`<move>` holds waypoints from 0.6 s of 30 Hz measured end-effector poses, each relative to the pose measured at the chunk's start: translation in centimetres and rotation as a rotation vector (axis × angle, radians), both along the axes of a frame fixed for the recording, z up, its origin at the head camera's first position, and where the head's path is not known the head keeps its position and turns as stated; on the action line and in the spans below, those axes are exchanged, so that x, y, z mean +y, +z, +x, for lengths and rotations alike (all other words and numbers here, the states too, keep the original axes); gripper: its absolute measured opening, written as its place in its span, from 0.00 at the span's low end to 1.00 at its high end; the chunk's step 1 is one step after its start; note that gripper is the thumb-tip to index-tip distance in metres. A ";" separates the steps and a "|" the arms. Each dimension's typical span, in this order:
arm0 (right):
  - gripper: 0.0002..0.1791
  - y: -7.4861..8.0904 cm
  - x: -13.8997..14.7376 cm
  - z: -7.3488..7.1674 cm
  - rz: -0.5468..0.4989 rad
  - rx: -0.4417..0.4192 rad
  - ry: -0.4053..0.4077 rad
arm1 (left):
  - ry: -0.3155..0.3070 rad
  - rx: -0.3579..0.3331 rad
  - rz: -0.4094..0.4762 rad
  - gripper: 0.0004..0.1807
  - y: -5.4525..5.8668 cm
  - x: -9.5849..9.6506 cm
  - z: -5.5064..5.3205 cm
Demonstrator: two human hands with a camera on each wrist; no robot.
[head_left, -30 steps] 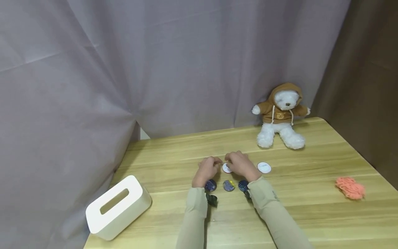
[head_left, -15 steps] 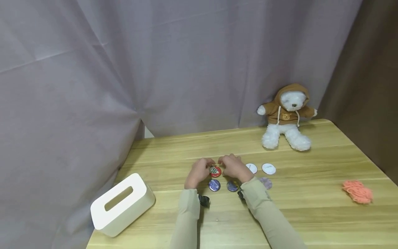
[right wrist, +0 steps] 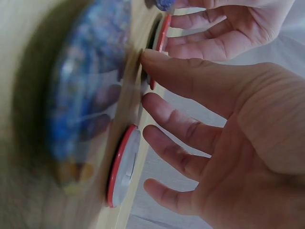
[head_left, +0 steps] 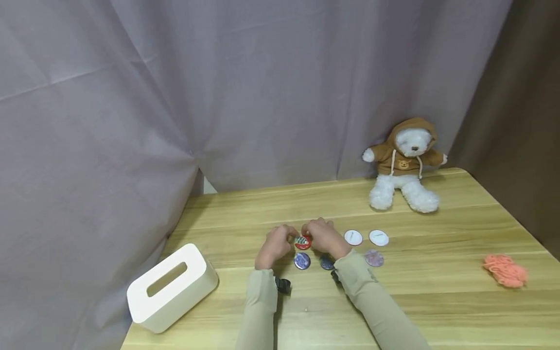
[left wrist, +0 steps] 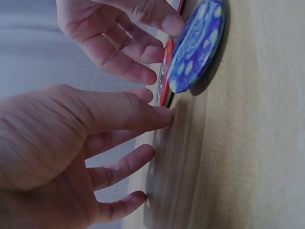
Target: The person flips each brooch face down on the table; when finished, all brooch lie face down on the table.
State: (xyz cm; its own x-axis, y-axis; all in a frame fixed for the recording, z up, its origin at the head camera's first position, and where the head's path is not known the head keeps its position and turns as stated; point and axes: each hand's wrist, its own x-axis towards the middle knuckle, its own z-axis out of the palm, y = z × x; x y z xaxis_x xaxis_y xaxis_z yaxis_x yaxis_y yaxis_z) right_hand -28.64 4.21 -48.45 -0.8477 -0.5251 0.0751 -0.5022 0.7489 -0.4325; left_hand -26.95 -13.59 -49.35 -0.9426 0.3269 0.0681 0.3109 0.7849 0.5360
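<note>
A red button badge [head_left: 303, 242] with a green tree picture lies face up between the two hands. My left hand [head_left: 277, 244] is at its left side, thumb and forefinger tips right at the edge in the left wrist view. My right hand [head_left: 324, 236] is at its right side, thumb and fingertips close to the rim, the other fingers loosely spread. Nearer me lie a blue swirl-patterned badge [head_left: 302, 261] and a dark blue badge [head_left: 326, 263], partly covered by the right hand. Two badges show white pin backs, one [head_left: 353, 237] beside the right hand, another [head_left: 378, 237] further right.
A pale purple badge [head_left: 374, 258] lies by the right sleeve. A white tissue box [head_left: 172, 288] stands at the left, a teddy bear [head_left: 402, 165] in a brown hoodie sits at the back right, and coral yarn [head_left: 505, 271] lies at the right on the wooden table [head_left: 245, 214].
One second ago a white-backed badge showed between the hands; now a red face shows there. Both hands have shifted left, and over the last half second the right hand has come closer to the badge.
</note>
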 end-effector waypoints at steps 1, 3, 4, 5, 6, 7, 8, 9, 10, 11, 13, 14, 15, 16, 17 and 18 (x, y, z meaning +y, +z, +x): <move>0.17 0.0 0.0 0.0 0.002 0.001 0.004 | 0.005 0.001 -0.003 0.22 0.0 0.0 0.1; 0.16 0.0 0.0 0.1 0.006 0.006 0.009 | 0.013 0.002 -0.004 0.22 0.0 0.1 0.1; 0.15 0.0 0.0 0.0 0.007 0.007 0.009 | 0.019 0.003 -0.001 0.22 0.0 0.1 0.1; 0.15 0.1 0.0 0.0 0.007 0.012 0.014 | 0.021 0.004 0.001 0.21 0.0 0.2 0.0; 0.15 0.1 0.0 -0.1 0.010 0.015 0.017 | 0.024 0.003 0.002 0.21 0.1 0.2 0.0; 0.15 0.2 0.0 -0.2 0.011 0.017 0.020 | 0.026 0.006 -0.002 0.21 0.0 0.2 -0.1; 0.15 0.2 0.1 -0.2 0.012 0.018 0.020 | 0.026 0.005 -0.004 0.21 0.0 0.2 -0.2; 0.15 0.2 0.2 -0.3 0.014 0.021 0.022 | 0.024 0.007 -0.007 0.20 0.0 0.3 -0.3; 0.15 0.2 0.3 -0.4 0.014 0.019 0.024 | 0.023 0.006 -0.010 0.19 0.0 0.3 -0.4; 0.15 0.2 0.4 -0.4 0.013 0.014 0.026 | 0.022 0.006 -0.012 0.18 -0.1 0.3 -0.4; 0.13 0.1 0.6 -0.6 0.009 0.005 0.032 | 0.023 0.007 -0.009 0.17 -0.1 0.2 -0.5; 0.12 0.1 0.7 -0.6 0.005 0.001 0.039 | 0.026 0.003 -0.007 0.16 -0.1 0.2 -0.5; 0.11 0.1 0.7 -0.6 0.001 -0.004 0.048 | 0.025 0.003 -0.002 0.14 -0.1 0.2 -0.4; 0.10 0.2 0.8 -0.7 -0.003 -0.009 0.054 | 0.024 0.002 0.005 0.13 -0.1 0.2 -0.4; 0.09 0.2 0.9 -0.7 -0.009 -0.010 0.060 | 0.021 0.003 0.015 0.12 -0.1 0.1 -0.4; 0.07 0.3 0.9 -0.8 -0.015 -0.007 0.065 | 0.018 0.000 0.027 0.12 0.0 0.1 -0.4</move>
